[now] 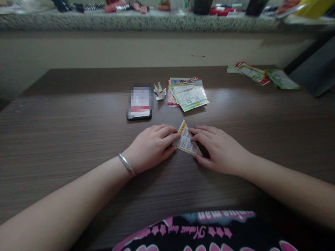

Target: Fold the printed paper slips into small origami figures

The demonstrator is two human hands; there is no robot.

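Observation:
A small sheet of printed paper (186,142), white with orange and yellow bands, is folded into a triangle and lies on the table with one point facing away from me. My left hand (154,146), a silver bangle at its wrist, grips the left corner between fingers and thumb. On the other side, my right hand (218,148) has its fingertips along the right edge and its thumb by the lower right corner. Part of that corner is hidden under the right hand.
Beyond my hands lie a phone (140,101) with a blurred screen, a small folded paper figure (159,91) and a stack of colourful printed sheets (190,94). More leaflets (253,74) sit at the far right beside a dark grey object (314,66). A cluttered granite ledge (146,22) runs behind the table.

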